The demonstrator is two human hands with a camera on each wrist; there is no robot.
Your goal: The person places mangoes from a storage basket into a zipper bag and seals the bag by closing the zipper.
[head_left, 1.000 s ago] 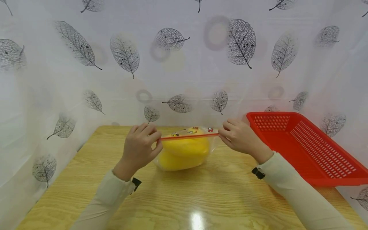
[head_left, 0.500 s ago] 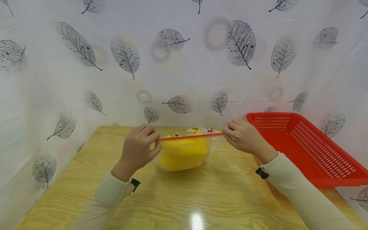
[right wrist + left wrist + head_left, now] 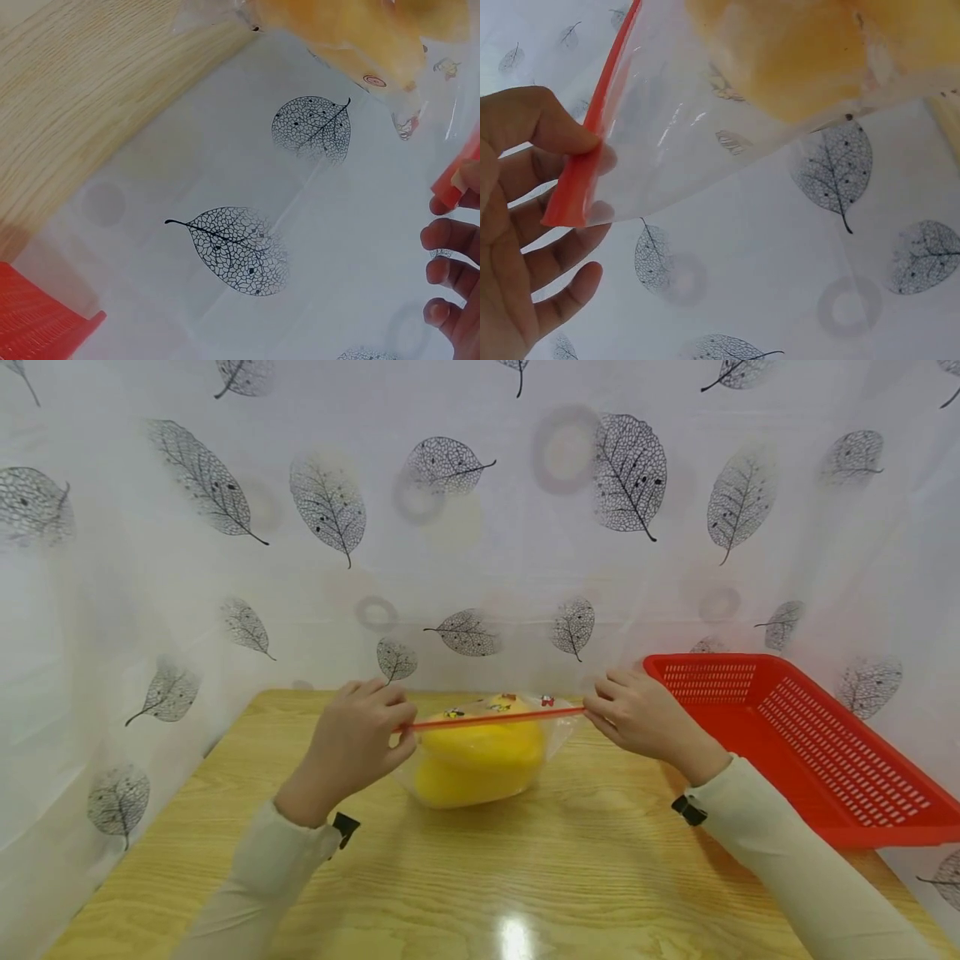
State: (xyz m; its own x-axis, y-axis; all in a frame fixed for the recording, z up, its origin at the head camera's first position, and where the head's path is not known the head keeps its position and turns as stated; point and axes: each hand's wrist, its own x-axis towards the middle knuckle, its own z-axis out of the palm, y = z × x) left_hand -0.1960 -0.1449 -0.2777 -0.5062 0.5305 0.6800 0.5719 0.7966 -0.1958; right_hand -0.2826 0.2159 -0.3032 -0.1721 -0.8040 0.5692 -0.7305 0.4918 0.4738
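Observation:
A clear plastic zip bag (image 3: 558, 731) with small cartoon prints stands on the table, its red sealing strip (image 3: 495, 719) stretched level across the top. Inside shows a large rounded yellow item (image 3: 476, 772), its kind blurred by the plastic. My left hand (image 3: 356, 739) pinches the strip's left end. In the left wrist view, the thumb of that hand (image 3: 525, 172) presses the red strip (image 3: 576, 184) against fingers behind it. At the opposite end, my right hand (image 3: 637, 718) pinches the strip between thumb and forefinger; the right wrist view has this hand (image 3: 454, 259) at its edge, other fingers loosely bent.
A red perforated plastic basket (image 3: 787, 760) sits at the right of the wooden table (image 3: 420, 885), close by the right forearm. Behind the table hangs a white curtain (image 3: 495, 552) printed with dark leaves.
My right hand has moved a little right and my left hand a little left, so more of the red strip shows between them. The bag and its yellow contents have stayed in place.

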